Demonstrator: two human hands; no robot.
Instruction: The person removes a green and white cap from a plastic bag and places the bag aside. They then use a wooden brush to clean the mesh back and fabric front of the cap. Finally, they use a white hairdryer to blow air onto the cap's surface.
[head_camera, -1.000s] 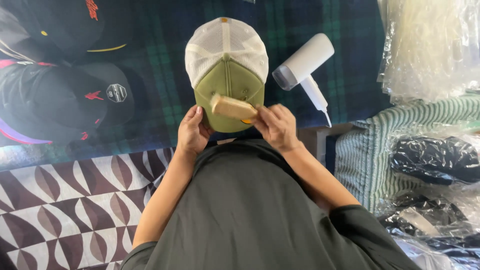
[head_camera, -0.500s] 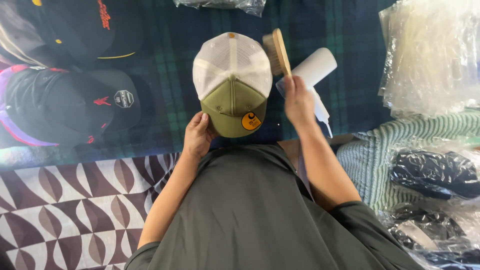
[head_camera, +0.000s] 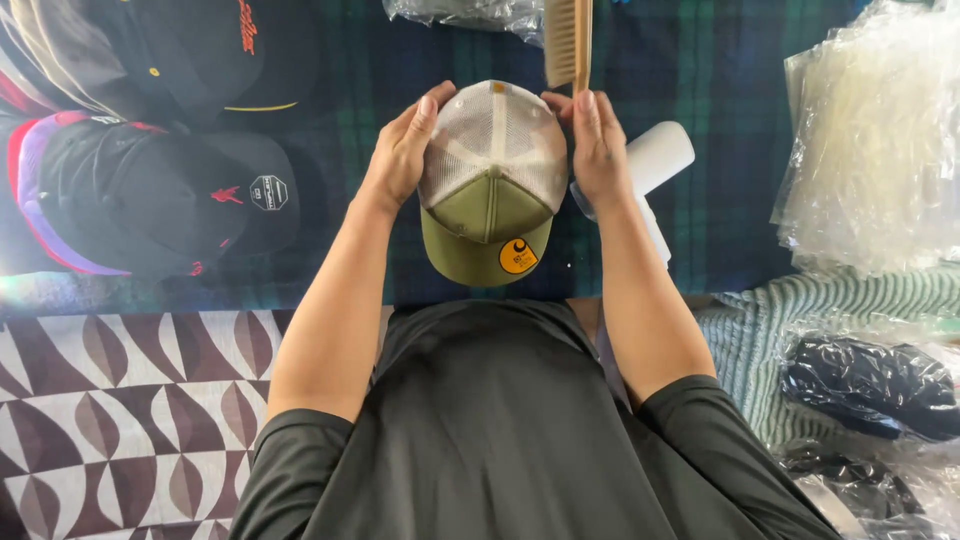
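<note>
Two hands cupped around one olive-green trucker cap with cream mesh back: left hand pressed flat to its left side, right hand to its right, fingers loosely curled. Just beyond right fingertips, wooden bristle brush. Beside right wrist, white plastic handheld device. Well left, black caps on plaid-covered bench.

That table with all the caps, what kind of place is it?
Probably a spot where caps get cleaned or packed. A green cap sits between both hands, black caps lie alongside, with a wooden brush and clear plastic bags.
</note>
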